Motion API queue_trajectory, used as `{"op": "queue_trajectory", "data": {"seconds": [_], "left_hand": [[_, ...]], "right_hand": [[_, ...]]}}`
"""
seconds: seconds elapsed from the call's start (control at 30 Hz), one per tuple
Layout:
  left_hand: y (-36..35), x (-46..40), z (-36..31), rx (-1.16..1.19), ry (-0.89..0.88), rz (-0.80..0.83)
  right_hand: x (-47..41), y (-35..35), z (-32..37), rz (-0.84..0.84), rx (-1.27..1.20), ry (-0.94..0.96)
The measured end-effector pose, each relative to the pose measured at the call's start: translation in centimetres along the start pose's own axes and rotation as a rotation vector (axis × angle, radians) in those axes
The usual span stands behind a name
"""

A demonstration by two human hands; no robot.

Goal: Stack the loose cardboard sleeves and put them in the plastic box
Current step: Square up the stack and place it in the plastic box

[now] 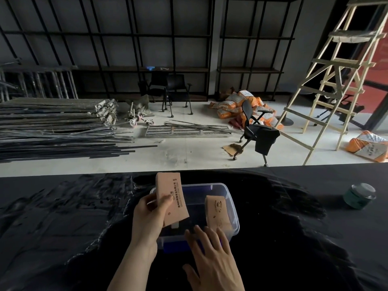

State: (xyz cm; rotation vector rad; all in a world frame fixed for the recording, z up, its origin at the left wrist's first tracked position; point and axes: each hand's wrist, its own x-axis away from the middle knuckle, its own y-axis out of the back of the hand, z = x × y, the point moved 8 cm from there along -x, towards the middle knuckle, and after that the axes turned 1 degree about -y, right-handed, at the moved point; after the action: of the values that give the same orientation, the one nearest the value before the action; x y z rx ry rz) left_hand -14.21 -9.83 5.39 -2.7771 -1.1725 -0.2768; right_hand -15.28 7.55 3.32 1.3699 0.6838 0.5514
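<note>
Cardboard sleeves in a stack (172,198) sit pinched in the left hand (150,217), thumb across the printed face and fingers behind, held tilted above the 9 o'clock half of the plastic box (235,221); gripping the bundle by its lower edge probably keeps the pieces squared together so they drop in as one; a second stack of sleeves (218,213) already leans upright inside the box toward 3 o'clock, which leaves the free space under the raised bundle; the right hand (212,250) is spread wide and empty, fingertips resting on the box's near rim at 6 o'clock, most likely to steady the light container against sliding on the black cloth-covered table (63,217); a small green jar (359,196) stands well apart at 3 o'clock, seemingly no part of the job; no loose sleeves show on the table.
</note>
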Motion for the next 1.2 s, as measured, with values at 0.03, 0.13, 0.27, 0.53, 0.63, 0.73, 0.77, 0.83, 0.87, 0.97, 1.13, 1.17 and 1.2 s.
{"op": "queue_trajectory", "data": {"seconds": [0.03,0.13,0.27,0.53,0.63,0.73,0.77,0.83,0.87,0.97,1.13,1.17,1.2], "left_hand": [[-0.4,-0.2,0.2,-0.018,0.015,0.007],[-1.6,-0.6,1.0,-0.078,0.058,0.027],[-3.4,-1.6,2.6,-0.204,0.14,0.081],[-5.8,-3.8,6.4,-0.369,0.264,0.101],[-6.1,-4.4,7.3,-0.491,0.288,0.096],[-6.6,-4.4,7.7,-0.556,0.331,0.126],[-6.7,-4.3,7.9,-0.573,0.347,0.145],[-7.1,-4.3,8.0,-0.589,0.367,0.188],[-7.3,-4.3,8.1,-0.623,0.368,0.21],[-7.7,-4.4,7.9,-0.769,0.331,0.239],[-8.1,-4.9,6.7,-1.181,0.128,0.312],[-8.1,-4.9,6.7,-1.153,0.11,0.312],[-8.0,-5.0,6.7,-1.117,0.094,0.294]], "right_hand": [[0.5,0.5,0.0,-0.031,-0.017,0.014],[1.7,3.1,-2.8,-0.284,-0.23,0.005],[1.5,3.5,-12.4,-0.386,-0.216,-0.347],[1.7,-8.5,-21.0,0.167,-0.067,-0.613],[1.9,-9.0,-21.1,0.137,-0.057,-0.622],[1.8,-8.7,-21.0,0.103,-0.043,-0.624],[1.8,-8.7,-20.9,0.104,-0.033,-0.621],[1.8,-8.8,-20.9,0.111,-0.022,-0.618],[1.9,-8.8,-20.9,0.106,-0.027,-0.62],[1.9,-8.8,-20.9,0.099,-0.042,-0.621],[1.9,-8.8,-20.9,0.118,-0.037,-0.62],[1.9,-8.8,-20.9,0.123,-0.036,-0.618],[1.9,-8.8,-20.9,0.124,-0.036,-0.619]]}}
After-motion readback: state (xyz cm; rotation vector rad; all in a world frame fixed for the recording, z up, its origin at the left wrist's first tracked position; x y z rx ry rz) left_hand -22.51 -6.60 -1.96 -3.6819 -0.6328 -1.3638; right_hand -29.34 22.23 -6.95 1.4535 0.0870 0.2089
